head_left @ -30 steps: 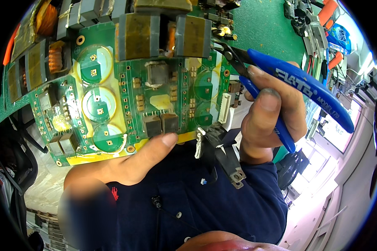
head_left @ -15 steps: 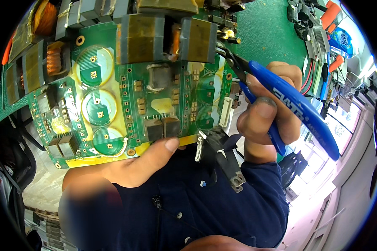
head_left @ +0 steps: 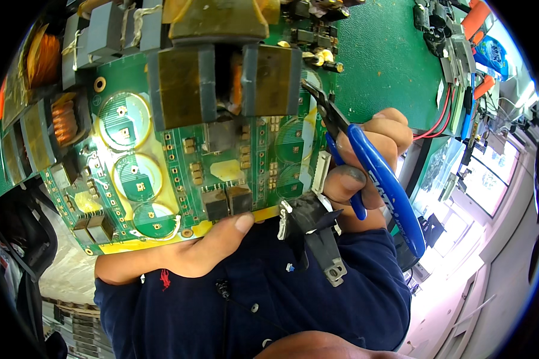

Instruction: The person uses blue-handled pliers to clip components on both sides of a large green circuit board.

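A large green circuit board [head_left: 221,170] is held tilted up in front of me. My left hand [head_left: 212,245] grips its lower edge, thumb on the front and the other fingers hidden behind. My right hand [head_left: 365,161] is wrapped round blue-handled side cutters [head_left: 386,188], whose jaws lie at the board's right edge beside a taped transformer [head_left: 272,81]. Whether the jaws touch anything is unclear. Round ringed pads [head_left: 124,121] run down the board's left part. A black bracket-like piece [head_left: 323,239] with a metal end hangs at the lower right corner, next to a white connector [head_left: 320,172].
The green work surface [head_left: 377,60] stretches behind the board. On its right side lie dark cylindrical parts [head_left: 437,39], red cables [head_left: 444,113] and a blue package [head_left: 491,57]. A black chair-like shape [head_left: 24,233] stands at the left.
The board has tilted, its taped transformers sitting lower in view. My right hand and the cutters have moved left and slightly down, with the handles turned steeper. My left hand keeps its hold.
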A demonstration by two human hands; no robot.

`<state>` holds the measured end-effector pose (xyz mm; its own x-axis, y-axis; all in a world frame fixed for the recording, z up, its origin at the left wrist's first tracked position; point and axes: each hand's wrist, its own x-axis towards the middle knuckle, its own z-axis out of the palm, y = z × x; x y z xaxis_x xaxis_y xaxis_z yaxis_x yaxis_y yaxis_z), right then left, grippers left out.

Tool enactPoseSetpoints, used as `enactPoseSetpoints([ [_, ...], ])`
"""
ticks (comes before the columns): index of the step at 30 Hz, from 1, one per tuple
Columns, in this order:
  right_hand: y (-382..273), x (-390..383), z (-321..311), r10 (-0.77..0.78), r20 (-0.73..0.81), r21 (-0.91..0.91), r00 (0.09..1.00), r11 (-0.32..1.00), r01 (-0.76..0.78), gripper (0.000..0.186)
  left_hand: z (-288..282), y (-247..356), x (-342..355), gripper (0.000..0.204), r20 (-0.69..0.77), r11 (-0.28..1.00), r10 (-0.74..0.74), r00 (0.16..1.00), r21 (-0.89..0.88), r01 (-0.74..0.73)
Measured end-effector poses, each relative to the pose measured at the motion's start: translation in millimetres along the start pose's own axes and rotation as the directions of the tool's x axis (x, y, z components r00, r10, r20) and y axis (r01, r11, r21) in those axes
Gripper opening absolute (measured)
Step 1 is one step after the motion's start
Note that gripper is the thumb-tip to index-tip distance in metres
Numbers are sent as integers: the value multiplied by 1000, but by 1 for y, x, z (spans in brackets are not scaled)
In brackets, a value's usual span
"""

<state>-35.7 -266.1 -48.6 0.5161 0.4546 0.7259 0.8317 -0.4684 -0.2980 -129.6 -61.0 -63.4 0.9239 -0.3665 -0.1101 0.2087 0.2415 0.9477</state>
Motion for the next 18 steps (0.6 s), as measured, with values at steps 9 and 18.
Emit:
enactPoseSetpoints([
  [9,-1,-13,-2,15,43,-82,999,997,-12,23,-5,-2,-2,14,42,999,-7,999,48,5],
  [18,-1,-9,1,42,-2,-38,999,998,-42,21,-4,12,5,15,-22,995,41,999,90,-39],
])
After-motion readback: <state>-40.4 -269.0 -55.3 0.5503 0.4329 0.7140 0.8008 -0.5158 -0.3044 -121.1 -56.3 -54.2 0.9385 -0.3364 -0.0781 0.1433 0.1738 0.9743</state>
